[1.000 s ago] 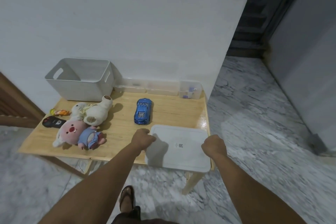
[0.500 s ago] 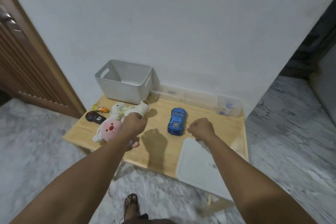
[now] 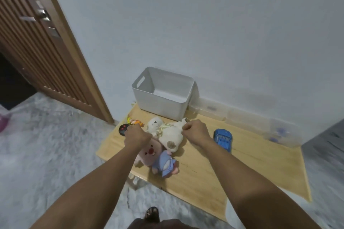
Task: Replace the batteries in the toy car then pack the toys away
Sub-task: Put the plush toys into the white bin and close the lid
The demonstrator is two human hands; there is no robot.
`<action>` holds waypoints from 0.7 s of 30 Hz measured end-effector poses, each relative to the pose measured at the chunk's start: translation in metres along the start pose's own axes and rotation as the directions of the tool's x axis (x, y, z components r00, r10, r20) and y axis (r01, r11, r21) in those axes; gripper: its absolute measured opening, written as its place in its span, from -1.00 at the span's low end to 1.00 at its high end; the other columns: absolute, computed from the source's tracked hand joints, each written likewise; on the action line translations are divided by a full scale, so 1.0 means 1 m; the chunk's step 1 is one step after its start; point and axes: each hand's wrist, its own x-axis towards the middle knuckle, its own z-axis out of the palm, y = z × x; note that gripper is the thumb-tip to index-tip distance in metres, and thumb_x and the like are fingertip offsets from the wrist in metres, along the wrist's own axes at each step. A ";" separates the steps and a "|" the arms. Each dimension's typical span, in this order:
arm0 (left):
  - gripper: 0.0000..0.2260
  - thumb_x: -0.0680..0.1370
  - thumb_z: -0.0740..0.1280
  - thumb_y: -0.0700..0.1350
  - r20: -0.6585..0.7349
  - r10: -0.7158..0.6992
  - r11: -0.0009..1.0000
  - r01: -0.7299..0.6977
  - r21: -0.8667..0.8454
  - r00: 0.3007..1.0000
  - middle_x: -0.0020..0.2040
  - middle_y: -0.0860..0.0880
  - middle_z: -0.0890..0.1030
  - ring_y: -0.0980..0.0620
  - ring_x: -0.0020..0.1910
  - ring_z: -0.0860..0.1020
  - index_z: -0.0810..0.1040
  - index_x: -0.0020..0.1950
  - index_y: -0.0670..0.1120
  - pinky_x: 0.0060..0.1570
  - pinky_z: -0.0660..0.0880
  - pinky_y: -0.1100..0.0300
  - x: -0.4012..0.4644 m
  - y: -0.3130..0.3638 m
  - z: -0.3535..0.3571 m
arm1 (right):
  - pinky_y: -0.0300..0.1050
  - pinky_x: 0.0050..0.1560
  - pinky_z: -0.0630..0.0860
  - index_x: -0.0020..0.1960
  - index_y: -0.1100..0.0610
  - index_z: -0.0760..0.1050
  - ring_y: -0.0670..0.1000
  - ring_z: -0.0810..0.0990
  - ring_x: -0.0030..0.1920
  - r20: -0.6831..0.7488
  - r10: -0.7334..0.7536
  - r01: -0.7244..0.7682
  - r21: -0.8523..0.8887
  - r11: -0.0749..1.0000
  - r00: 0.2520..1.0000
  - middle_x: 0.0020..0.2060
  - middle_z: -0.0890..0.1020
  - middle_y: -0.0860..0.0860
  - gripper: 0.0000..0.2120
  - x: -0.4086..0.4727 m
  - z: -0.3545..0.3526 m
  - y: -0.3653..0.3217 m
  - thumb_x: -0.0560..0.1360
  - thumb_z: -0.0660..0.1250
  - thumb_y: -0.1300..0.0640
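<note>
A blue toy car (image 3: 223, 138) stands on the wooden table (image 3: 242, 169), just right of my right wrist. My right hand (image 3: 194, 130) has curled fingers pinching the raised limb of a white plush toy (image 3: 171, 136). My left hand (image 3: 136, 135) is a fist above the head of a pink plush toy (image 3: 149, 152), its fingertips hidden. A small blue plush (image 3: 165, 163) lies in front of the pink one. A black remote (image 3: 123, 129) and a small orange toy (image 3: 136, 122) lie at the table's left end. An empty white bin (image 3: 162, 96) stands behind the toys.
Clear plastic containers (image 3: 247, 119) line the wall at the back of the table, the rightmost holding small purple items (image 3: 277, 134). A wooden slatted door (image 3: 37, 52) stands at the left. The floor is marble, and a sandalled foot (image 3: 151, 214) shows below.
My view swung left. Both hands left the white lid, which is now out of sight, and moved left over the plush toys. My right hand passed the car and reached the white plush.
</note>
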 end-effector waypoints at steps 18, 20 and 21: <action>-0.08 0.11 0.56 0.29 0.342 0.013 0.993 -0.052 0.106 0.940 0.26 -0.10 0.44 -0.11 0.24 0.47 0.31 0.31 -0.11 0.13 0.50 0.01 -0.004 -0.024 0.021 | -0.03 0.03 0.48 0.21 0.06 0.43 0.14 0.56 0.14 0.194 -0.010 0.125 -0.592 0.796 0.981 0.13 0.59 0.07 -0.49 0.049 0.069 -0.049 0.34 0.46 -0.06; -0.13 0.15 0.57 0.23 0.342 0.037 0.993 -0.074 0.097 0.939 0.25 -0.10 0.46 -0.10 0.22 0.48 0.32 0.29 -0.12 0.11 0.50 0.05 -0.002 -0.026 0.019 | -0.01 0.06 0.45 0.24 0.05 0.42 0.14 0.55 0.17 0.193 0.011 0.114 -0.625 0.772 0.981 0.15 0.57 0.07 -0.47 0.050 0.071 -0.051 0.34 0.47 -0.08; -0.15 0.17 0.58 0.20 0.355 0.052 0.993 -0.086 0.082 0.934 0.25 -0.10 0.46 -0.10 0.22 0.48 0.32 0.29 -0.13 0.08 0.50 0.09 0.000 -0.026 0.017 | 0.00 0.07 0.44 0.24 0.04 0.41 0.14 0.54 0.18 0.198 0.021 0.113 -0.638 0.762 0.980 0.16 0.57 0.07 -0.47 0.051 0.072 -0.052 0.35 0.47 -0.07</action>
